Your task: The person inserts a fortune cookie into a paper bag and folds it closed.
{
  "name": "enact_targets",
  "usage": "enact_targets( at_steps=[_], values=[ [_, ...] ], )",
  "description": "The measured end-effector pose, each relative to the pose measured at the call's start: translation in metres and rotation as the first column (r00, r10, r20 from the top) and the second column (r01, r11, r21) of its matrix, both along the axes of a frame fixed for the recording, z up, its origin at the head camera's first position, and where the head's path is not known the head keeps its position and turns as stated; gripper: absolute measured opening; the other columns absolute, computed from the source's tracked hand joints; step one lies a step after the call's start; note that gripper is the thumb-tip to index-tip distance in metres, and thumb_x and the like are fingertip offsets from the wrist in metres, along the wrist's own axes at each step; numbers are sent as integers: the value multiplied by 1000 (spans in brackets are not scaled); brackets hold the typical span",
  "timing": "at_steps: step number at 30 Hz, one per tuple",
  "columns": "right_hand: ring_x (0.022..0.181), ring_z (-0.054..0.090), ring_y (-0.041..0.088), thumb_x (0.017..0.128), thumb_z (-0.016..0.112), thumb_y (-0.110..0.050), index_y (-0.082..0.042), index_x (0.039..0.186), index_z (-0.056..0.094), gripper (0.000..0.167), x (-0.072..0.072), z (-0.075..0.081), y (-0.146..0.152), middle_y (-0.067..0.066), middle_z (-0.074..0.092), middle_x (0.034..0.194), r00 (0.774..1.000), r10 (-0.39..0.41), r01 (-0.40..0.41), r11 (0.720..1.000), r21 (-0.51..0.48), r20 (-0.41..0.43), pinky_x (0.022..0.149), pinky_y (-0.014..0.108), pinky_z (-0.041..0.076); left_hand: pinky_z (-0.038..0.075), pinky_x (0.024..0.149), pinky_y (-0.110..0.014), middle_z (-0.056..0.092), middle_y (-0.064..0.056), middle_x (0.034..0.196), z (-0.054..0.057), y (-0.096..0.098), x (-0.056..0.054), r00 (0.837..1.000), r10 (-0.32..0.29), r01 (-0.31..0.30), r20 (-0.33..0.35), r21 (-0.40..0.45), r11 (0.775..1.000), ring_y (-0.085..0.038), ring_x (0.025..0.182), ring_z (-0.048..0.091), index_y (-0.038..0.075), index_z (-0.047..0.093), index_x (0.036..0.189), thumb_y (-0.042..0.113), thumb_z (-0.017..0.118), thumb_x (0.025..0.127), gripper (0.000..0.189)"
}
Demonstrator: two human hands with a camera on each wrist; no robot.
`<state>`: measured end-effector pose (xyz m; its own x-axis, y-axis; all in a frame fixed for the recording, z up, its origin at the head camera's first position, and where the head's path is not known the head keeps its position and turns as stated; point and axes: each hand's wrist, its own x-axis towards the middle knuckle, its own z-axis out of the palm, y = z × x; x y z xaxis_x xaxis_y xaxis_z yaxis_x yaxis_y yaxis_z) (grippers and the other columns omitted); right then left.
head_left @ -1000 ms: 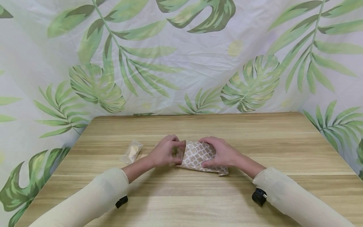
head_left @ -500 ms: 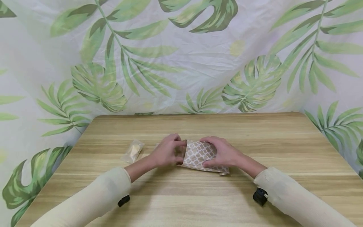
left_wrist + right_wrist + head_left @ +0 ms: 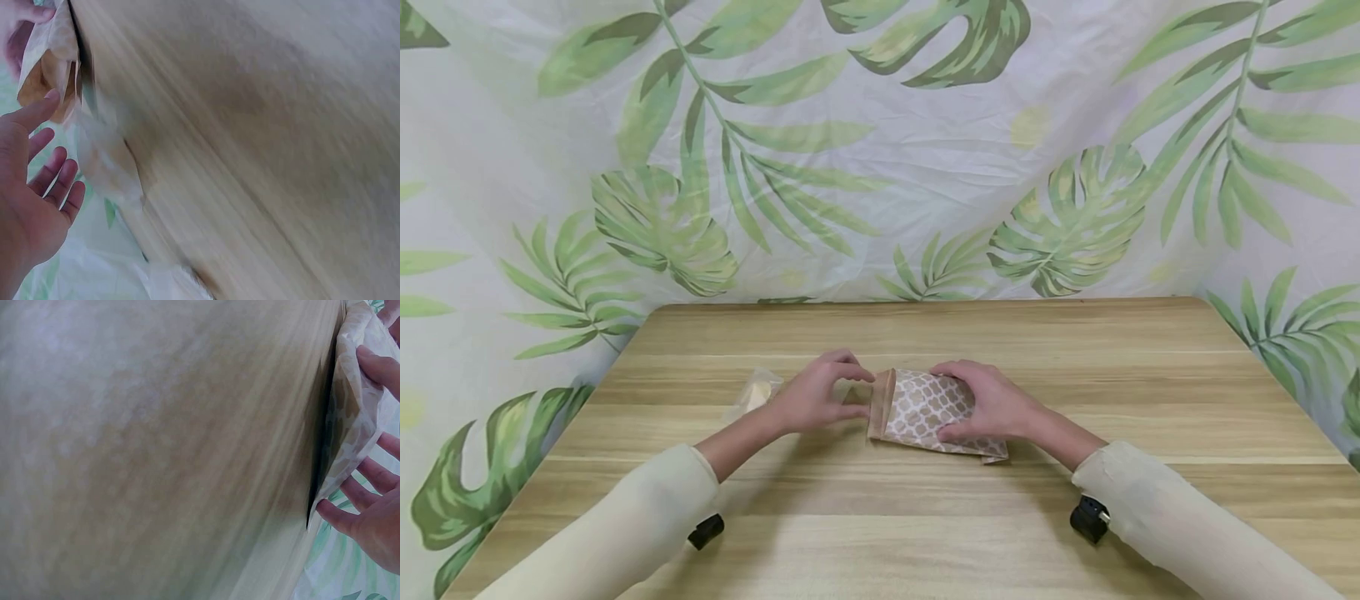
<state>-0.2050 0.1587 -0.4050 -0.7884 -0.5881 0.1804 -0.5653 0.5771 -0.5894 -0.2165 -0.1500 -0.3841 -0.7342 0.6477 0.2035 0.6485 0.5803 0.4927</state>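
A brown paper bag with a white lattice print lies on the table, its open mouth facing left. My right hand grips the bag's closed end, thumb on the near side and fingers over the far side; the right wrist view shows the bag between thumb and fingers. Just left of the mouth is my left hand, fingers spread and holding nothing. The left wrist view shows the brown inside of the bag; what it contains cannot be made out. A clear packet lies near the left hand's fingertips.
Another clear packet with a pale yellowish item lies on the wooden table, partly behind the left wrist. A leaf-patterned cloth hangs behind the table's far edge.
My left hand has drawn out of the bag's mouth and shifted left, its fingers now bare. The right hand keeps its grip and the bag stays nearly in place.
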Motion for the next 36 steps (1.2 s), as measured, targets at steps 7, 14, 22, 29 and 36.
enact_targets(
  at_steps=[7, 14, 22, 29, 36],
  values=[
    [129, 58, 38, 72, 94, -36, 1, 141, 57, 86, 0, 0, 0, 18, 62, 139, 1000, 6, -6, 1000, 1, -3, 109, 55, 45, 52, 95, -52, 65, -14, 118, 4, -15, -1, 999, 33, -30, 42, -49, 998, -34, 113, 61, -4, 71, 124, 12, 86, 85, 45],
    [128, 58, 38, 72, 94, -35, 0, 141, 57, 86, 0, 0, 0, 18, 63, 139, 1000, 5, -5, 1000, -5, -3, 109, 54, 45, 49, 102, -55, 63, -18, 129, 4, -31, -7, 998, 36, -30, 54, -97, 995, -38, 123, 58, -3, 69, 129, 18, 85, 86, 51],
    [129, 58, 38, 72, 94, -36, 0, 141, 57, 86, -1, 0, 0, 18, 62, 140, 1000, 5, -5, 1000, 8, 2, 109, 55, 44, 45, 106, -60, 63, -25, 135, 4, -48, -14, 995, -26, 37, 93, -125, 991, -45, 129, 56, -8, 65, 133, 28, 80, 91, 57],
    [130, 57, 38, 73, 94, -35, 0, 142, 57, 85, 0, 1, 0, 18, 62, 140, 1000, 3, -4, 1000, 13, 5, 109, 55, 44, 39, 112, -61, 58, -26, 143, 4, -55, -16, 986, -60, 86, 155, -165, 983, -46, 136, 50, -8, 58, 140, 28, 72, 93, 61],
    [129, 57, 38, 73, 94, -36, -1, 141, 57, 85, 0, 1, 0, 18, 62, 140, 1000, 2, -2, 1000, 19, 1, 109, 55, 44, 40, 109, -65, 55, -29, 145, 7, -58, -16, 985, -58, 97, 165, -237, 967, -50, 136, 48, -7, 55, 144, 32, 78, 86, 73]
  ],
)
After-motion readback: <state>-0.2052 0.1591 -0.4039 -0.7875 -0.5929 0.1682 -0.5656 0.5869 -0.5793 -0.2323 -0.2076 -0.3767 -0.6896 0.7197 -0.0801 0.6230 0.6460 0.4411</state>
